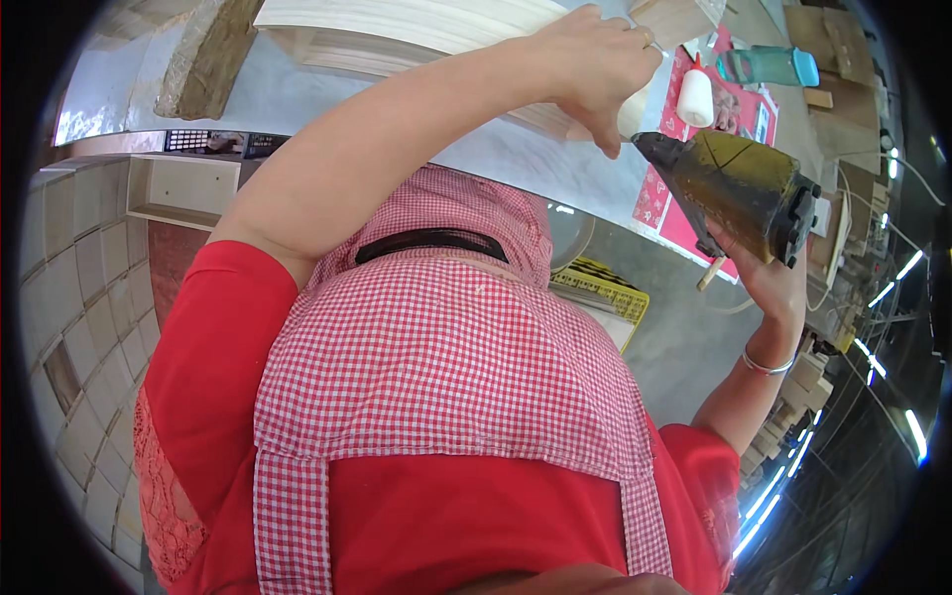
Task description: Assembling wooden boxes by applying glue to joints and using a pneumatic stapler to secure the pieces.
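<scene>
My left hand (603, 71) reaches across the worktable and is closed over the end of a pale wooden piece (397, 28) with long grooves or layered edges. The thumb hangs down on the near side, and the palm hides part of the wood. In my right hand (759, 273) is a worn nail gun (744, 183), dark with a yellowish body, gripped by its handle from below. Its narrow nose points left, at the wood's end beside my left thumb. Whether the nose touches the wood I cannot tell.
On a pink patterned sheet (653, 195) stand a white glue bottle (696, 99) and a turquoise water bottle (764, 66). A brown rough block (210, 59) lies far left on the table (109, 94). Below are a yellow crate (635, 302) and stacked wooden boxes (89, 258).
</scene>
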`<state>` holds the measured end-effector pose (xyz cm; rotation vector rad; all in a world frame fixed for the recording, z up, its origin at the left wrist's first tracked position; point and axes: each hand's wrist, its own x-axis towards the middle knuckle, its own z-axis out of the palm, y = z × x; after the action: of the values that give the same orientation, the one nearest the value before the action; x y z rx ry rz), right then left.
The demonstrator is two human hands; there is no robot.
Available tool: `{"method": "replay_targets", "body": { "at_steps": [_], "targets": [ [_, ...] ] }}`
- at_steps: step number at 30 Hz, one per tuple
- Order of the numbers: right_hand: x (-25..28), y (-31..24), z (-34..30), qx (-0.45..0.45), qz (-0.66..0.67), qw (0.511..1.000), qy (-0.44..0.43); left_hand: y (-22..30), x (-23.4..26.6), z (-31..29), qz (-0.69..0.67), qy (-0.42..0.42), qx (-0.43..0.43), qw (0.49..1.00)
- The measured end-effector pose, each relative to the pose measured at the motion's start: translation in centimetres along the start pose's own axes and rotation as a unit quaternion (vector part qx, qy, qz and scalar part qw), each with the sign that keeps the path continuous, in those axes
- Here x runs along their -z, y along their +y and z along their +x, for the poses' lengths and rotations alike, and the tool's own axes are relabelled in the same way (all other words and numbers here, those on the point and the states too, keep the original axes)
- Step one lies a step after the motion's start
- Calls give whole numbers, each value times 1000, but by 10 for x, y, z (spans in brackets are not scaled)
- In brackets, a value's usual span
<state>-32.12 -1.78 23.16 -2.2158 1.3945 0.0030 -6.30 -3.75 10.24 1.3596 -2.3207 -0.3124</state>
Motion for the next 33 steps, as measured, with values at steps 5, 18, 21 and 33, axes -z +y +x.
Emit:
{"method": "replay_targets", "body": {
  "at_steps": [5,18,21,33],
  "targets": [
    [2,4,0,-5,20,1000,-5,2,20,2,-50,-55,4,997],
    [11,-8,16,22,-21,999,-43,2,-1,-1,-3,-12,12,1000],
    [14,-1,23,56,1,998,6,0,-6,1,20,7,15,1000],
    [18,-7,67,14,82,996,27,-1,-9,0,11,23,14,1000]
  ]
}}
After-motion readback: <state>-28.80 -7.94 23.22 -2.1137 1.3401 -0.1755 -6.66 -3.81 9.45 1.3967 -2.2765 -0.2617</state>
